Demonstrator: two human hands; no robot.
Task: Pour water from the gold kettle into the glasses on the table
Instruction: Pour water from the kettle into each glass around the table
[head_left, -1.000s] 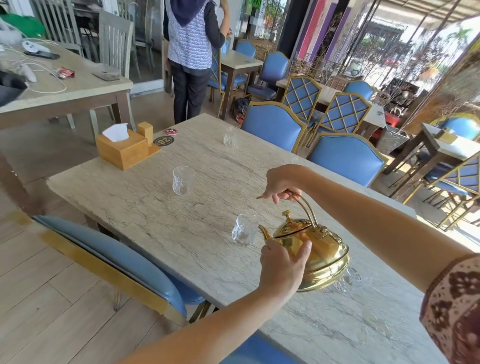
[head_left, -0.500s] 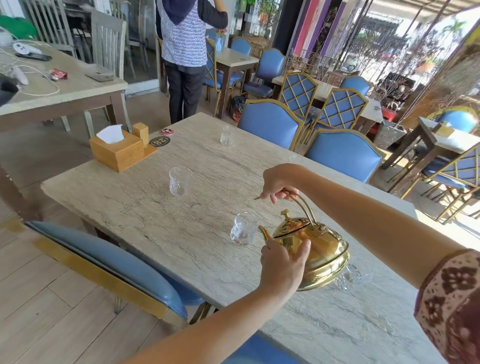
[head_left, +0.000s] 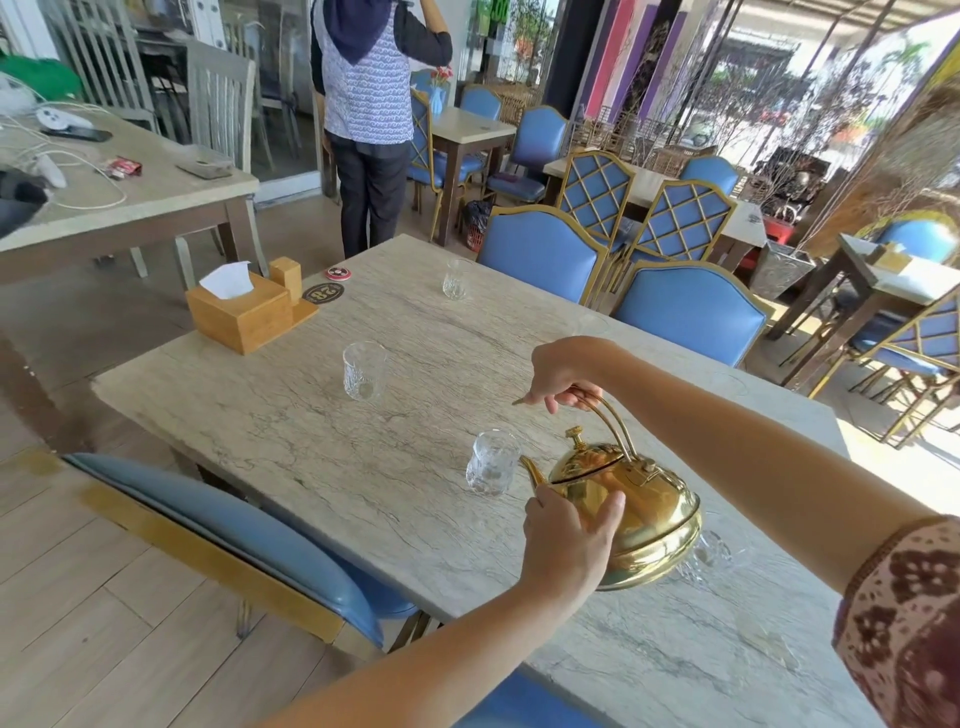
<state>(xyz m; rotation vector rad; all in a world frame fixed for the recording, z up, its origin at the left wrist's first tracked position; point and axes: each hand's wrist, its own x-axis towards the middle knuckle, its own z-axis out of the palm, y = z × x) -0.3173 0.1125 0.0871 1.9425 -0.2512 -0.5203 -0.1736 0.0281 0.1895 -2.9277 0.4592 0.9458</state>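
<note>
The gold kettle (head_left: 641, 512) hangs tilted over the marble table (head_left: 322, 447), its spout pointing left at a clear glass (head_left: 491, 462) that stands just beside the spout tip. My right hand (head_left: 563, 371) is closed around the kettle's arched handle from above. My left hand (head_left: 569, 540) presses flat against the kettle's near side below the spout. Another glass (head_left: 363, 370) stands farther left, one more glass (head_left: 456, 279) near the far edge, and a glass (head_left: 714, 556) sits partly hidden behind the kettle. No water stream shows.
A wooden tissue box (head_left: 241, 312) and a round number coaster (head_left: 323, 293) sit at the table's far left corner. Blue chairs (head_left: 691, 312) line the far side, one blue chair (head_left: 234, 535) the near side. A person (head_left: 371, 119) stands beyond the table.
The kettle and both hands hold nearly the same pose; the view has shifted slightly, and the spout stays by the nearest glass.
</note>
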